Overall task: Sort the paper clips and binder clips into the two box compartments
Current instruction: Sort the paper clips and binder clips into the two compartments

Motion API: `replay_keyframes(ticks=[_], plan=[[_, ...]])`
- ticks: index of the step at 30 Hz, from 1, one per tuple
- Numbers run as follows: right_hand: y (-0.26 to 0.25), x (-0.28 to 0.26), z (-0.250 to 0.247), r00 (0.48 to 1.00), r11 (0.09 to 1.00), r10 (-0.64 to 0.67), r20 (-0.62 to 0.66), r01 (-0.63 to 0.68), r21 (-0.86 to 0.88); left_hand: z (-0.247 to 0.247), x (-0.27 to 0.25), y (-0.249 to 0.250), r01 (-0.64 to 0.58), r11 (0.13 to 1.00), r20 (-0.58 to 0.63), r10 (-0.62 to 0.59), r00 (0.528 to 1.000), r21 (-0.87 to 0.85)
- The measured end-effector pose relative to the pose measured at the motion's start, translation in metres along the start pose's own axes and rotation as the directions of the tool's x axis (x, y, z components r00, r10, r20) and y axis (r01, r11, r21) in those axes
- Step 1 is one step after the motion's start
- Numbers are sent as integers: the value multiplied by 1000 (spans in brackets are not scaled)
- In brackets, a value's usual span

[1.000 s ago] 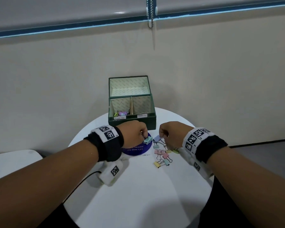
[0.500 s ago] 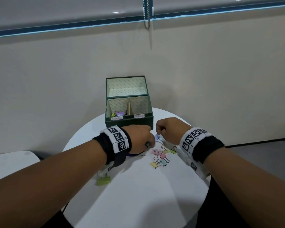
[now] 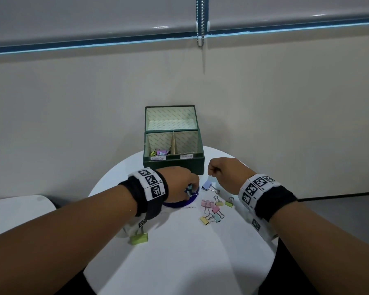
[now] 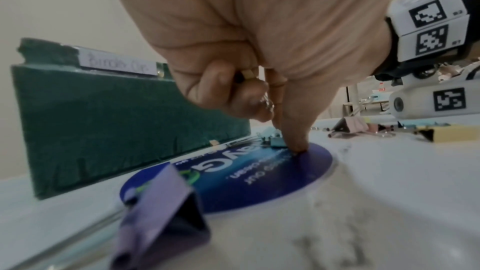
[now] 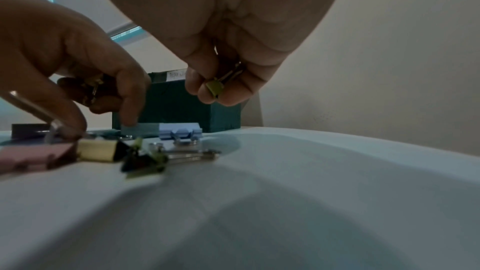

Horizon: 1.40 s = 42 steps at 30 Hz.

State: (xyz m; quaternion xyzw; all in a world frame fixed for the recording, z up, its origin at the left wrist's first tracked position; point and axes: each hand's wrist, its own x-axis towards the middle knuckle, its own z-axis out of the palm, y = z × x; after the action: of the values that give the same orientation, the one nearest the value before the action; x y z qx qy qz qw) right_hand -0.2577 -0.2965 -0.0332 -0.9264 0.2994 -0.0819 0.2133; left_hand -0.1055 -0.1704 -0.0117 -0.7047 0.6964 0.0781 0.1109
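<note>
The green box [image 3: 175, 165] stands open at the table's far edge, and its left compartment holds several pastel binder clips [image 3: 160, 152]. My left hand [image 3: 190, 189] is down on the blue disc [image 3: 179, 205]. Its curled fingers hold binder clips, and its forefinger [image 4: 296, 141] touches the disc beside a teal binder clip [image 4: 278, 142]. My right hand [image 3: 211, 170] is raised in front of the box, gripping a green binder clip [image 5: 215, 87]. Loose clips lie between the hands: lavender [image 3: 207, 185], pink [image 3: 208, 203], yellow [image 3: 204, 220] and green [image 3: 229, 203].
A large green binder clip [image 3: 139, 238] lies under my left wrist. A purple binder clip [image 4: 161, 213] sits at the disc's near edge in the left wrist view. The round white table [image 3: 179, 262] ends close behind the box, by the wall.
My right hand has risen off the table toward the box front. My left hand has shifted right across the blue disc. The large green clip has come into view under my left wrist.
</note>
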Motion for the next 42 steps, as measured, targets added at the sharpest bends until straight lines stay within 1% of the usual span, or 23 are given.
replay_keyframes(ticks=[4, 7, 10, 13, 15, 17, 18, 19, 22, 23, 26, 27, 28, 29, 31, 32, 33, 34, 36, 37, 40, 41, 42], plan=[[-1, -1, 1, 1000, 1000, 23, -1, -23, 5, -1, 3, 3, -33, 995, 44, 29, 999, 91], [-3, -2, 1, 1000, 1000, 22, 6, -22, -10, 0, 0, 1, -20, 997, 61, 15, 998, 80], [-1, -1, 1, 1000, 1000, 24, -6, -24, -17, -5, -12, -9, 0, 996, 24, 2, 1000, -91], [2, 2, 3, 1000, 1000, 16, -11, -16, -25, -26, -25, -31, 46, 952, -113, -84, 990, -303], [2, 3, 4, 999, 1000, 21, -25, -21, -21, -43, -29, -51, 106, 923, -232, -203, 951, -370], [1, 2, 2, 996, 1000, 26, -81, -26, 5, -55, -30, -70, 168, 898, -351, -323, 879, -406], [1, 2, 0, 993, 1000, 20, -120, -18, 14, -59, -29, -78, 196, 880, -378, -374, 847, -432], [1, 2, -1, 988, 1000, 12, -154, -9, 21, -61, -29, -84, 218, 851, -372, -422, 827, -478], [2, 1, -3, 981, 1000, -23, -193, 25, 8, -58, -34, -94, 231, 726, -292, -517, 804, -648], [1, 1, -3, 981, 999, -37, -190, 36, -8, -55, -37, -95, 234, 715, -309, -542, 782, -659], [-10, 0, -5, 975, 994, -110, -195, 106, -30, -40, -54, -96, 263, 741, -419, -593, 687, -618], [-16, 1, -7, 966, 989, -149, -210, 146, -29, -34, -60, -93, 271, 747, -429, -596, 679, -607], [-23, 2, -9, 957, 982, -190, -221, 188, -29, -27, -66, -89, 284, 754, -413, -587, 697, -592], [-32, 5, -11, 948, 973, -230, -221, 229, -31, -20, -72, -85, 313, 769, -356, -562, 747, -557], [-56, 15, -16, 934, 957, -288, -213, 289, -28, -6, -83, -74, 374, 834, -147, -464, 874, -406], [-69, 22, -18, 928, 952, -302, -217, 305, -21, 1, -88, -68, 380, 867, -38, -413, 910, -322], [-82, 29, -20, 922, 948, -312, -231, 317, -15, 5, -93, -62, 375, 888, 37, -379, 924, -266], [-94, 37, -21, 913, 944, -323, -250, 331, -14, 9, -99, -57, 375, 893, 73, -369, 927, -249], [-115, 53, -21, 909, 940, -333, -251, 339, -17, 12, -110, -49, 381, 887, 82, -373, 924, -263], [-123, 61, -20, 920, 945, -323, -220, 325, -28, 14, -114, -47, 388, 884, 87, -379, 921, -260], [-131, 74, -18, 971, 967, -236, -38, 231, -107, 19, -125, -39, 421, 872, 115, -405, 907, -252], [-130, 75, -18, 972, 965, -233, -11, 230, -126, 21, -130, -35, 428, 866, 134, -407, 903, -258], [-127, 72, -19, 969, 961, -247, -19, 243, -131, 23, -135, -31, 429, 866, 156, -401, 903, -257]])
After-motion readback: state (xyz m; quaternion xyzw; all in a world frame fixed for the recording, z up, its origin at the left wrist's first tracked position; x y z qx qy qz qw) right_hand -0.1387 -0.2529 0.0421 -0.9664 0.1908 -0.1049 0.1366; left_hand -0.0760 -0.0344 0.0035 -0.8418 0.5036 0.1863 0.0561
